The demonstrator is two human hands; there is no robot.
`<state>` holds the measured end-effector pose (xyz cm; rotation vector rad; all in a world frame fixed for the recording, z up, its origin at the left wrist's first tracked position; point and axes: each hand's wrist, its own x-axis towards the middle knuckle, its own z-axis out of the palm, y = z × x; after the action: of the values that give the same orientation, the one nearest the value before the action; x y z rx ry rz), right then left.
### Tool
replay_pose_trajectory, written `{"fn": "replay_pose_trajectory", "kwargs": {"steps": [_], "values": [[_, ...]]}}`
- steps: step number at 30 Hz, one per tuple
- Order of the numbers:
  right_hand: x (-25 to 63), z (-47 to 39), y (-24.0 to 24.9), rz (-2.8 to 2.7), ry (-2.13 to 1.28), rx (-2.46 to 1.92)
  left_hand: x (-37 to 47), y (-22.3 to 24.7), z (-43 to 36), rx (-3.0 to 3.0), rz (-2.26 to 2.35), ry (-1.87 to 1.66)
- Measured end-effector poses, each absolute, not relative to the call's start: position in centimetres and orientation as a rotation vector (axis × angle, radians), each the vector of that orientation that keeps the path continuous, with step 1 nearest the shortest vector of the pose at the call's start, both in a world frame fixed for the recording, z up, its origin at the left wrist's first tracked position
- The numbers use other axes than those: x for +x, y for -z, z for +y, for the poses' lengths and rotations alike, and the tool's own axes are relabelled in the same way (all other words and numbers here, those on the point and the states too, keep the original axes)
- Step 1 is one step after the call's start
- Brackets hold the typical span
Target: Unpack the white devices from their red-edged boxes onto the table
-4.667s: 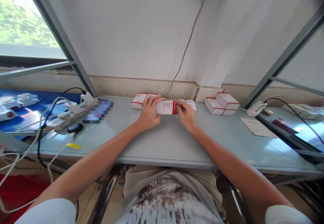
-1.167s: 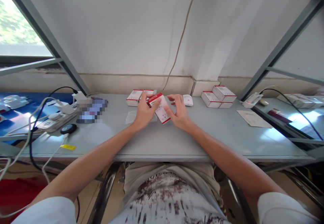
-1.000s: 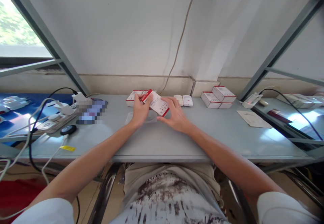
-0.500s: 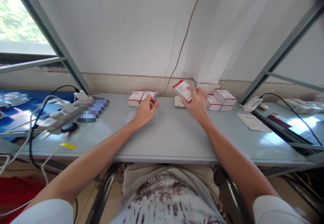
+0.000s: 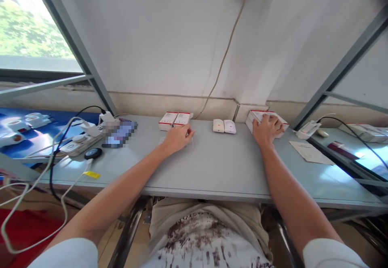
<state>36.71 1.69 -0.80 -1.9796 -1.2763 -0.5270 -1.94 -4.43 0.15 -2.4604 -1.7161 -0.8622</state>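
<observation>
Head view, the only one I've got. Right hand [image 5: 266, 129]: reached out to my right, palm down over the right-hand boxes [image 5: 253, 117], white with red edges, bunched by the wall. Fingers spread apart and bent over the tops, thumb toward the left side. Touching, I'd say, but the hand covers most of them, so I can't tell whether it grips one or just rests there.

Left hand [image 5: 177, 139]: fingers loosely curled, about half closed, just in front of the left-hand boxes [image 5: 168, 119], a pair set side by side, same white and red. I see nothing in its grasp, but the inner side is turned from me, so can't tell for sure. A clear plastic piece [image 5: 190, 143] shows faintly under and beside this hand, on the worktop [image 5: 212, 171].

Between the hands, near the wall: a cream device [image 5: 218, 125] and a white device [image 5: 229, 127], flat, next to each other, neither hand on them.

Far left: pixelated phone [image 5: 121, 134], black puck [image 5: 93, 153], power strip [image 5: 77, 144]. Far right: paper sheet [image 5: 311, 152], lying flat.
</observation>
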Motion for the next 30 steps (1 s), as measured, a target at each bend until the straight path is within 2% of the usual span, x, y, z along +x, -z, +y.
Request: {"fn": "replay_pose_trajectory", "kwargs": {"steps": [4, 9, 13, 17, 20, 30], "values": [[36.6, 1.5, 0.6, -1.299, 0.504, -1.980, -3.3, -0.9, -4.2, -2.628, -1.594, 0.586], [34.6, 1.3, -0.3, -1.432, 0.510, -1.854, -4.7, -1.4, -4.1, -2.687, -1.627, 0.489], [32.5, 1.6, 0.1, -1.887, 0.274, -1.612, -4.8, -0.7, -4.0, -2.770, -1.665, 0.388], [31.9, 2.0, 1.5, -2.162, 0.077, -1.456, -4.8, -0.4, -3.9, -2.796, -1.615, 0.464], [32.2, 2.0, 1.9, -2.189, 0.015, -1.537, -4.8, -0.5, -4.0, -2.850, -1.558, 0.501], [32.4, 1.5, 0.5, -1.926, 0.136, -1.868, -4.0, 0.1, -3.7, -2.879, -1.457, 0.590]]}}
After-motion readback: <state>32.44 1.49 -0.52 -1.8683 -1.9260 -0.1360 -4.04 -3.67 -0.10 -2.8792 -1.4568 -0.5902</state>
